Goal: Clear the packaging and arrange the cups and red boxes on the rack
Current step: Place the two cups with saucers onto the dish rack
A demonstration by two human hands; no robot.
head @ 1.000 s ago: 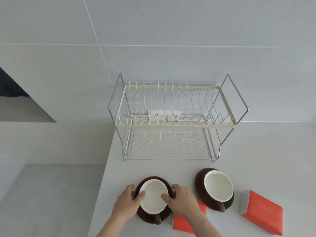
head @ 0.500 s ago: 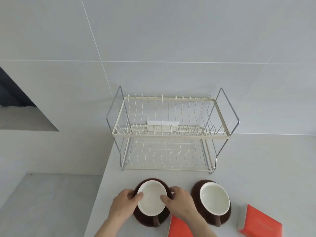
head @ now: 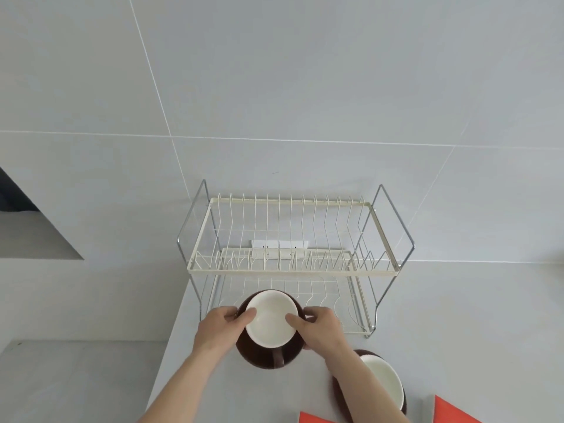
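Observation:
A brown cup with a white inside [head: 270,326] is held between both hands, lifted in front of the lower shelf of the two-tier wire rack [head: 293,271]. My left hand [head: 224,328] grips its left rim, thumb inside. My right hand [head: 319,329] grips its right rim. The cup's handle points toward me. A second brown cup [head: 386,384] stands on the counter at the lower right, partly behind my right forearm. Two red boxes [head: 314,418] [head: 451,412] show only as corners at the bottom edge.
The rack stands against the tiled wall, both shelves bare, with a white wall socket [head: 279,244] behind it. The white counter [head: 473,315] ends in an edge just left of the rack, with a lower surface [head: 76,380] beyond.
Both hands have lifted the cup off the counter and carried it forward toward the rack's lower shelf. The view has tilted up, so the boxes and second cup sit lower in frame.

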